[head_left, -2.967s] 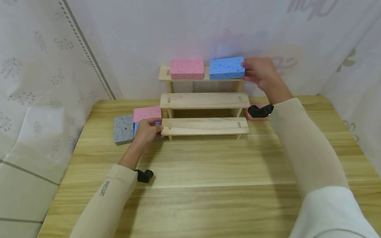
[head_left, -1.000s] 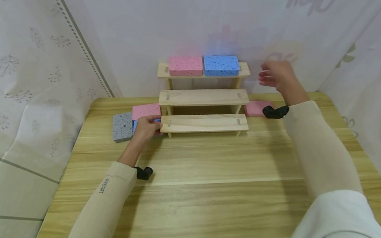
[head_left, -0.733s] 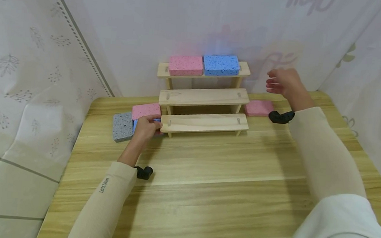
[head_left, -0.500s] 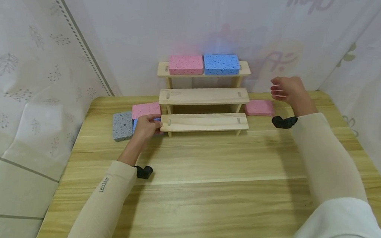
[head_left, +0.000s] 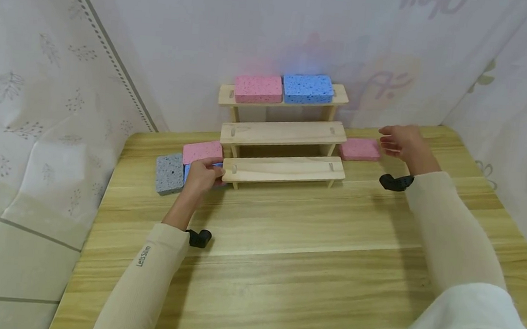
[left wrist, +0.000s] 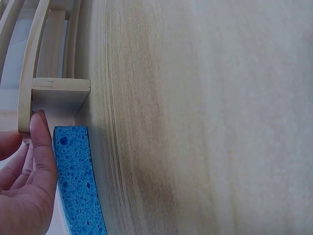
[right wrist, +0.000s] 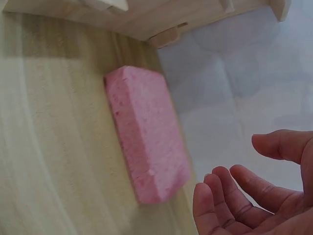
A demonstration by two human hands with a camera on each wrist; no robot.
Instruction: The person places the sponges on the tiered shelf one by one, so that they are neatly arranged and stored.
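The surface [head_left: 274, 268] before me is pale wood with streaky yellow-brown grain, its far corners rounded, and my arms cast soft shadows across it. White cloth [head_left: 197, 61] rises behind it; the left stretch carries grey sprigs and a dotted dark stripe, the back one faint purplish lettering, the right one olive leaves. Against the back stands a three-step wooden stand [head_left: 284, 133], and my left hand [head_left: 203, 175] pinches the left end of its lowest board between thumb and fingers. Beside that hand, on the surface, lie a blue sponge [left wrist: 76, 178], a pink one [head_left: 202, 152] and a grey one [head_left: 170, 174], close together. The top step bears another pink sponge [head_left: 258, 89] and, right of it, another blue sponge [head_left: 308, 89]. My right hand [head_left: 404, 142] hangs with thumb wide of loosely curved fingers, just beside the pink sponge lying right of the stand [right wrist: 149, 134].
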